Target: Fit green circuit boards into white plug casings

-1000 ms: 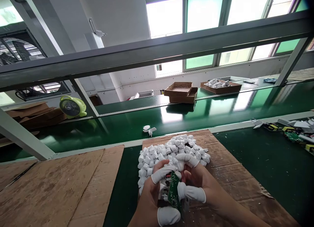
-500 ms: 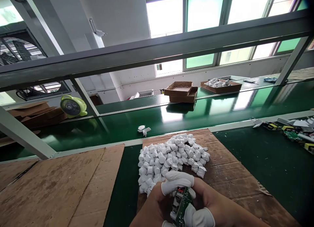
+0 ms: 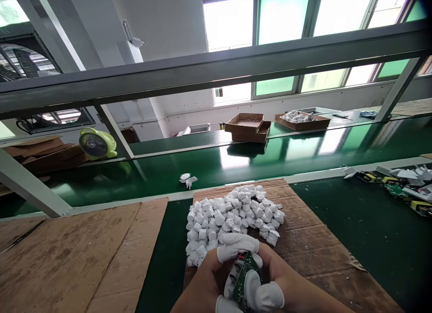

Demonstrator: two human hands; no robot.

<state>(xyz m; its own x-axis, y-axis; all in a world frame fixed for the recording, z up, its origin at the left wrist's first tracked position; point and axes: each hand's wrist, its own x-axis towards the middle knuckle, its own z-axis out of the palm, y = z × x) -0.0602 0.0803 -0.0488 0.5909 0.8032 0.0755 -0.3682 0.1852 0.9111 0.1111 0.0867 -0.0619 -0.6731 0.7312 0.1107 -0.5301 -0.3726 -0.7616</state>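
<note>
A green circuit board (image 3: 240,283) with dark and pale components stands on edge between my hands, low in the middle of the view. My left hand (image 3: 212,270) grips its left side, with white finger cots on the fingertips. On the other side, my right hand (image 3: 268,283), also in finger cots, presses its thumb against the face of the board. Its lower end is hidden by the fingers. Just beyond my hands, a heap of small white wrapped pieces (image 3: 219,220) lies on a stained cardboard sheet (image 3: 313,245).
A green conveyor belt (image 3: 162,169) crosses behind, carrying small white parts (image 3: 187,180). Cardboard trays (image 3: 248,130) and a tray of white pieces (image 3: 302,121) stand farther back. Circuit boards (image 3: 401,184) lie at right. A green fan (image 3: 97,144) is at left, and a metal beam (image 3: 216,74) spans overhead.
The small white parts on the belt have shifted left relative to the cardboard. My right thumb has slid further over the board's face. Both hands still hold the board.
</note>
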